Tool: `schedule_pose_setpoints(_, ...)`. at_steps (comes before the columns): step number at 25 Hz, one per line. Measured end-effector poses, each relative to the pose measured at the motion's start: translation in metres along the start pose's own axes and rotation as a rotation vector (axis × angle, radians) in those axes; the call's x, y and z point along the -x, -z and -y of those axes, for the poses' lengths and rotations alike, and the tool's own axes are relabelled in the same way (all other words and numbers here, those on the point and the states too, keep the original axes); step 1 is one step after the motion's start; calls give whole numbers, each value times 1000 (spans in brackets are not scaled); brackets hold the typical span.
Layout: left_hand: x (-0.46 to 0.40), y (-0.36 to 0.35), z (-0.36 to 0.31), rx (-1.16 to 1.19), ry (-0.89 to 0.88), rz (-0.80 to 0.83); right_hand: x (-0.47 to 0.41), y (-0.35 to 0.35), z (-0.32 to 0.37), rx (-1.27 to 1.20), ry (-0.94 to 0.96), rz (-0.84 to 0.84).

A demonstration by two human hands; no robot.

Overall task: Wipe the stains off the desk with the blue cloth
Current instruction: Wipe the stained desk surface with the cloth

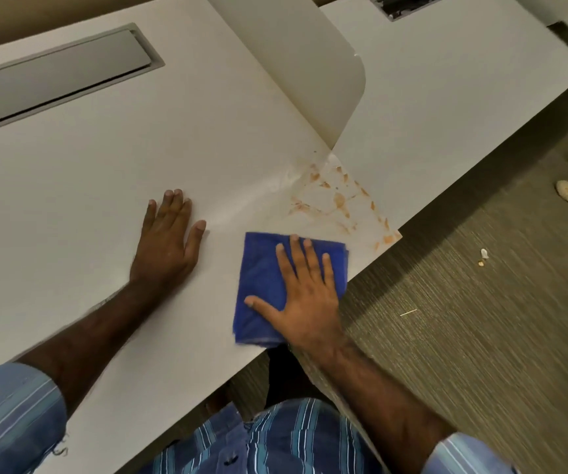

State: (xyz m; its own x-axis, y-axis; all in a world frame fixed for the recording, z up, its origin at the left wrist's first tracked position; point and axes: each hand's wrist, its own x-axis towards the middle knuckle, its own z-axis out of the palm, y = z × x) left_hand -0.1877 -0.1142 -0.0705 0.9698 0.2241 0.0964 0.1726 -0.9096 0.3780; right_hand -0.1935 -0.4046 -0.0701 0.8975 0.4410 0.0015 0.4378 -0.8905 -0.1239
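Near the front edge of the desk (104, 172) your right hand (304, 295) is pressed flat, fingers spread, on the folded blue cloth (262, 268), not gripping it. Left hand (166, 244) rests open, holding nothing. Orange stains (339, 200) just beyond the cloth look mostly untouched, so basically all the wiping's left.

no readable text or labels anywhere

White desk (87, 186), seen from above. Orange-brown stains (339, 200) are spread near its front edge, beside an upright divider panel (309, 73). A folded blue cloth (262, 268) is laid flat just short of the stains, pressed by the right hand (304, 299). The left hand (166, 241) is rested palm-down beside it. A grey cable hatch (53, 77) is recessed at the rear.
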Motion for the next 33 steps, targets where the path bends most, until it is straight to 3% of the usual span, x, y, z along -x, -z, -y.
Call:
schedule_pose_setpoints(6, 0, -3, -1, -26, -30, -53, -129, 8, 19, -6, -66, 10)
schedule_pose_setpoints(11, -2, -4, 3, -22, -32, -60, -66, -8, 41, -90, 189, -50)
schedule_pose_setpoints(15, 0, -4, 2, -30, -23, -41, -2, -11, 23, -83, 338, 42)
schedule_pose_setpoints(22, -1, -1, 1, 6, 28, -110, -129, -1, 34, -107, 556, 3)
schedule_pose_setpoints(25, 0, -3, 1, -72, -5, -149, -207, 2, 37, -80, 491, -30)
schedule_pose_setpoints(28, -2, -4, 2, -62, 92, -50, -259, 9, 10, -39, 278, -44)
schedule_pose_setpoints(33, -2, -2, 2, -121, 121, 5, -271, 11, -1, -29, 113, -18)
